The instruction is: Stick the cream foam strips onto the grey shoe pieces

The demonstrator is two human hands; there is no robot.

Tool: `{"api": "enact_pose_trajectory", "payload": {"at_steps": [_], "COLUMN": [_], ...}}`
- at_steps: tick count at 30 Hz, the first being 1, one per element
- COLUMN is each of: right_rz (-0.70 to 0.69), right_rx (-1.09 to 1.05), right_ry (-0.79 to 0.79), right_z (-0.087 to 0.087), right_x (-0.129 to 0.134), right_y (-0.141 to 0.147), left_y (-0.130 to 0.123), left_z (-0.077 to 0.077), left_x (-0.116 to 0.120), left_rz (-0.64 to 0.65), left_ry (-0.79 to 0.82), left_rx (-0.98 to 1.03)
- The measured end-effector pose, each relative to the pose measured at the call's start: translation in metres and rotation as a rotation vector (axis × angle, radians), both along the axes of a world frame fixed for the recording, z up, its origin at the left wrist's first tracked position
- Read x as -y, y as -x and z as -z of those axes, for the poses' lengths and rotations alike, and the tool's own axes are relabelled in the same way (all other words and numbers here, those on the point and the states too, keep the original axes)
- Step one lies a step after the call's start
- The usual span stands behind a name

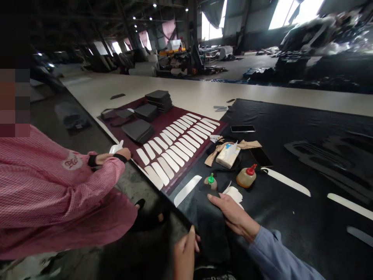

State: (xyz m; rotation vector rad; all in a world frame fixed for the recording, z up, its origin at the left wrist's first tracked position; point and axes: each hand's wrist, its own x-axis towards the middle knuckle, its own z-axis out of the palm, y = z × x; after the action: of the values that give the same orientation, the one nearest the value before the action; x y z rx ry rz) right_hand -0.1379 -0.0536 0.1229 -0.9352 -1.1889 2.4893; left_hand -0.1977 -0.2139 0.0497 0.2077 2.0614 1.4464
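A black leather-like piece [212, 229] hangs at the near edge of the table, in front of my body. My right hand [234, 216] grips its upper part, thumb lying on top. At its left edge my left hand [185, 251] is closed, with thumb and fingertips together on the border. Just beyond the piece stands a bottle with a green tip [211, 180], partly hidden by it. White curved strips [234, 195] lie in a small pile behind my right hand. Another white strip [188, 190] rests to the left, by the table edge.
A squeeze bottle with a red cap [246, 176], a tissue pack [229, 154] and a phone [243, 128] lie on black sheeting. Rows of white strips [175, 153] cover maroon material, near stacked dark pads [159, 100]. A co-worker in a pink checked garment [72, 194] stands left.
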Motion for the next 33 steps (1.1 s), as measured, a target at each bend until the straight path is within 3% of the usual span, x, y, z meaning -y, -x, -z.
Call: {"api": "enact_pose_trajectory", "payload": {"at_steps": [3, 5, 8, 10, 12, 15, 20, 28, 33], "right_rz": [-0.067, -0.151, -0.355, -0.522, -0.686, -0.824, -0.843, -0.576, -0.436], "right_rx": [0.041, 0.137, 0.399, 0.621, 0.786, 0.826, 0.915, 1.244, 1.339], "right_ry": [-0.071, -0.251, -0.834, -1.215, -1.394, -1.404, -1.285, -0.992, -0.893], "right_z": [-0.009, -0.019, -0.032, -0.031, -0.023, -0.004, 0.016, 0.030, 0.045], "right_x": [-0.007, -0.013, -0.009, 0.004, 0.021, 0.043, 0.048, 0.049, 0.066], "right_y": [-0.014, -0.025, -0.033, -0.030, -0.025, -0.023, -0.049, -0.119, -0.162], "left_y": [0.002, 0.004, 0.003, 0.002, 0.001, 0.000, -0.002, -0.009, -0.026], "left_z": [-0.003, -0.001, 0.004, 0.006, 0.006, 0.004, 0.011, 0.047, 0.070], "left_x": [0.005, 0.007, 0.010, 0.013, 0.017, 0.025, 0.038, 0.028, 0.015], "left_rz": [0.097, 0.118, 0.140, 0.148, 0.151, 0.180, 0.291, 0.760, 0.839], "left_ry": [-0.025, -0.034, -0.018, -0.005, -0.006, -0.004, 0.053, 0.036, 0.010], "left_rx": [-0.003, -0.027, -0.039, -0.041, -0.056, -0.084, -0.058, -0.069, -0.174]}}
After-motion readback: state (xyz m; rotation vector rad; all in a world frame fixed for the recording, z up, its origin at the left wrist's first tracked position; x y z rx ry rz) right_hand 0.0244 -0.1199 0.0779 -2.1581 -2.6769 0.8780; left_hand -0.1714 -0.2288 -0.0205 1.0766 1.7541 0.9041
